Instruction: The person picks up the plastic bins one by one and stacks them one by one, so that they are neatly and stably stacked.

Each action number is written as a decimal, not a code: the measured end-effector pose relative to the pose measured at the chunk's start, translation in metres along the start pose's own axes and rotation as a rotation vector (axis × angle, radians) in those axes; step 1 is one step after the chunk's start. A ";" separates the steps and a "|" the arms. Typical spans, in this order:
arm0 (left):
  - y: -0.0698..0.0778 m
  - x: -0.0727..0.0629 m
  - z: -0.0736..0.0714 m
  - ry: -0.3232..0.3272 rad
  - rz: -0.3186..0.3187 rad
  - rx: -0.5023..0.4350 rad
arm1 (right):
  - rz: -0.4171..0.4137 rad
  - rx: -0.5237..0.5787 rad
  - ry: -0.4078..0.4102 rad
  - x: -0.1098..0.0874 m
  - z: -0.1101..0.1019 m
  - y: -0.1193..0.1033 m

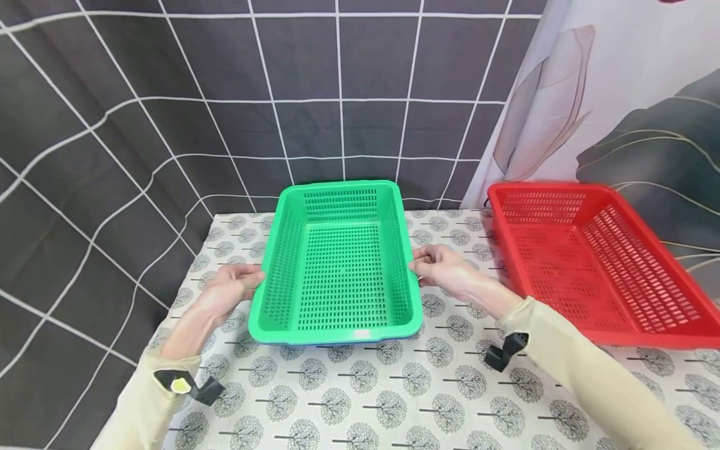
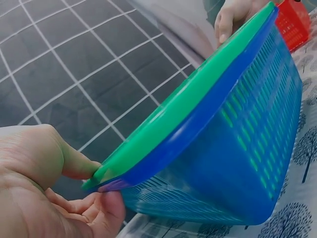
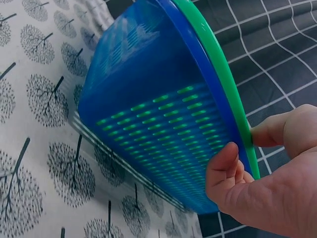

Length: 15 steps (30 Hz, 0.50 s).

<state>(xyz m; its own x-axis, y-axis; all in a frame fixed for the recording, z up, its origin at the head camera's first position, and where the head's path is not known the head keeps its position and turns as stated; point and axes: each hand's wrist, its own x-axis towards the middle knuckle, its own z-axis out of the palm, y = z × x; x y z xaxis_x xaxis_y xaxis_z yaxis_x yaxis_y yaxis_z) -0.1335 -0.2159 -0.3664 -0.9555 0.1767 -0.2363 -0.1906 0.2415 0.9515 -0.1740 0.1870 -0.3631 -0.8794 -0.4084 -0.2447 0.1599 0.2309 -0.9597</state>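
Observation:
A green plastic basket (image 1: 344,275) with slotted walls sits nested inside a blue basket (image 2: 208,163), whose rim shows just under the green one. My left hand (image 1: 233,289) pinches the stacked rims on the left side, thumb on the green rim and fingers beneath, as the left wrist view shows. On the opposite side my right hand (image 1: 444,270) pinches both rims in the same manner; its fingertips (image 3: 225,158) lie under the blue rim. Nothing lies inside the green basket. In the head view the blue basket is mostly hidden.
A red slotted basket (image 1: 568,275) stands at the right on the tree-print tablecloth (image 1: 360,400). Behind the table hangs a dark curtain with a white grid (image 1: 304,69), which also runs down the left side. A pale patterned curtain (image 1: 624,69) hangs at the back right.

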 end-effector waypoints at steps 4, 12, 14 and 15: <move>0.004 0.004 0.010 0.002 -0.010 0.014 | -0.001 -0.052 -0.001 -0.006 -0.011 0.001; 0.007 0.013 0.028 -0.002 0.005 0.013 | 0.000 -0.060 0.007 -0.017 -0.028 0.005; 0.006 0.015 0.032 -0.003 0.004 0.002 | -0.001 -0.069 0.005 -0.020 -0.032 0.005; 0.005 0.017 0.033 -0.007 0.002 -0.006 | 0.000 -0.081 0.006 -0.021 -0.033 0.006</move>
<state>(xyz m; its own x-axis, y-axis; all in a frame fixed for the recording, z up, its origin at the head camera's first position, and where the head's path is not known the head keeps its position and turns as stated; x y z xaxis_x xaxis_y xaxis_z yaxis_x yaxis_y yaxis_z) -0.1429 -0.1799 -0.3717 -0.9543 0.1835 -0.2357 -0.1901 0.2357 0.9531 -0.1695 0.2263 -0.3587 -0.8820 -0.4034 -0.2438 0.1235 0.3014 -0.9455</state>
